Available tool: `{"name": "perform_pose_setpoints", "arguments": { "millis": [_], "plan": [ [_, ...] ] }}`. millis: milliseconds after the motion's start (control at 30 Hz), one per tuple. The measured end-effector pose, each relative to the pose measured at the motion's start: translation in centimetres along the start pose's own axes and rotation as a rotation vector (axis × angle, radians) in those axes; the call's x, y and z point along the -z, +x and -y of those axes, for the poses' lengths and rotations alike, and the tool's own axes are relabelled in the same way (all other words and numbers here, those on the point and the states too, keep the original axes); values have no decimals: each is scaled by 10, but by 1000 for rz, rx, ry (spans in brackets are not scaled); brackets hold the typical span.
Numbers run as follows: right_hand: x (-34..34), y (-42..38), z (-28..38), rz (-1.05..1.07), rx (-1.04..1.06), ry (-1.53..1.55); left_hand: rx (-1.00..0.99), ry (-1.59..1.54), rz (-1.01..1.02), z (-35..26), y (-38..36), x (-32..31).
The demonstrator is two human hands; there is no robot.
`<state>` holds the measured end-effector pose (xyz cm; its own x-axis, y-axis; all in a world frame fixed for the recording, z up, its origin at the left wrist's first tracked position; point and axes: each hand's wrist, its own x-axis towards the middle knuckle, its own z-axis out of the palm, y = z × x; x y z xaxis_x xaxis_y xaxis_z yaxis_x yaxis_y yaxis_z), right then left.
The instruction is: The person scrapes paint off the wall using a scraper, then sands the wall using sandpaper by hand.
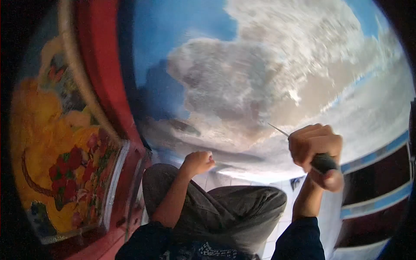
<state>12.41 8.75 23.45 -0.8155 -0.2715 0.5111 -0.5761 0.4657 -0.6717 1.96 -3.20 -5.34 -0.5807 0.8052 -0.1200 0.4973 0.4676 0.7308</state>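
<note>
- Dark-handled tool (323, 162) in the right hand (315, 149): thin, pale, pointed blade (278, 130) sticks out up-left from the fist. Could be a palette knife or a fine brush; too blurred to tell which.
- Right hand's grip is closed tight round the handle, fist style, thumb at the lower end.
- Blade tip sits at or just off the painted surface, low in the cloud area. Cannot tell whether it touches.
- Painting (260, 73) is a big sky scene: blue at top left and in a strip at the right, large grey-white cloud mass through the middle, pale band along the bottom.
- Progress, as a judgement: most of the surface looks covered and clouds have shading and highlights, so blocking-in seems done. The lower pale band and dark streaks near the left edge look looser, probably still to be worked.
- Left hand (198, 162): curled into a loose fist near the lower edge of the painting, nothing visible in it. Cannot tell if it rests on the surface.
- Person's knee in grey trousers (216, 208) is raised between the two arms; dark blue sleeves (299, 238) at the bottom.
- Left of the sky piece: red frame or post (104, 73), then another picture (60, 143) in yellow-orange with red flowers and green leaves.
- Right edge: dark panels with blue and white stripes (377, 182).
</note>
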Motion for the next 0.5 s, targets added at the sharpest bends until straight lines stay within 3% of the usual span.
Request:
{"name": "perform_pose_setpoints", "arguments": {
  "millis": [100,267,333,367,467,500],
  "plan": [
    [16,-58,-5,-50,-189,-325,92,-50,86,6,0,4],
    [47,-164,9,-273,-764,-768,179,-19,212,10,15,7],
    [59,-224,14,-414,-928,-827,79,-14,178,33,25,-4],
    [63,-250,24,-447,-1105,-801,92,-55,186,31,25,-4],
    [54,-343,31,-601,-1349,-803,131,-10,246,11,28,-4],
    [47,-380,29,-545,-1435,-763,168,45,266,7,30,-7]
  ]
}}
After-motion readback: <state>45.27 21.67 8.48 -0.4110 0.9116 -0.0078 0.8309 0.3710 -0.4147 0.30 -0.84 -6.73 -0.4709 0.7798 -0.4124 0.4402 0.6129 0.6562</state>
